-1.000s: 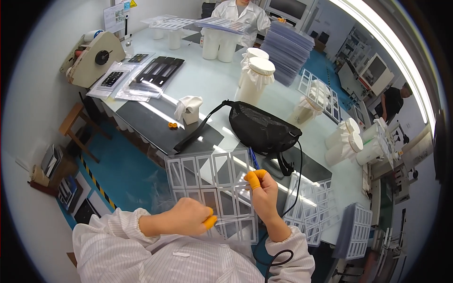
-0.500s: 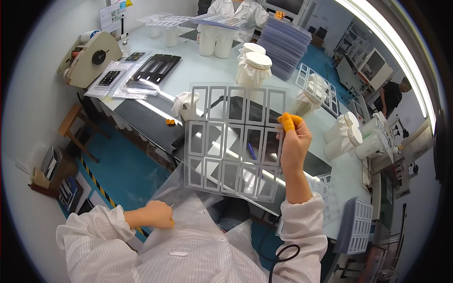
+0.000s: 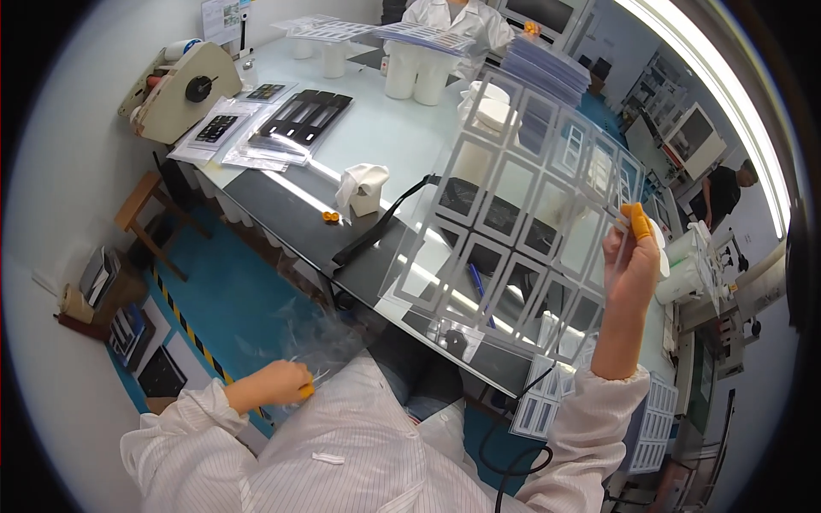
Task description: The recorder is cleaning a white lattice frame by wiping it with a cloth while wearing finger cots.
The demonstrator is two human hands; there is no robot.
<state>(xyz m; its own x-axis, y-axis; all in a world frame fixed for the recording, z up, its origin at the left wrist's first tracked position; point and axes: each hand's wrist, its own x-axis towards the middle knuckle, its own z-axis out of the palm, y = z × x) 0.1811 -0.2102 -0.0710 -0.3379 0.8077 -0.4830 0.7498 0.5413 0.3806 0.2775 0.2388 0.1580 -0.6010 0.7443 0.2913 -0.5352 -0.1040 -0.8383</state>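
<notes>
My right hand [image 3: 631, 265], with orange finger cots on its fingertips, pinches the right edge of a clear plastic sheet [image 3: 511, 248] printed with rows of grey rectangular frames. The sheet is tilted above the table, and things behind show through it. Low on the left, in front of my body, my left hand [image 3: 272, 383] is closed on a crumpled clear plastic film [image 3: 321, 340] that hangs off the table's near edge. An orange cot shows on that hand too. Seen through the sheet, a blue pen [image 3: 476, 280] lies on the dark mat.
A tissue box [image 3: 366, 190] and small orange finger cots [image 3: 331, 217] sit left of the sheet. Black panels [image 3: 306, 115] lie at the far left, near a beige tape dispenser [image 3: 184, 90]. Stacked sheets [image 3: 543, 77] and white cloth-topped containers [image 3: 416, 73] stand farther back. A co-worker [image 3: 462, 21] is opposite.
My right hand has moved right, carrying the framed sheet, which is now more tilted. My left hand has shifted slightly left, and the film has come away from the sheet.
</notes>
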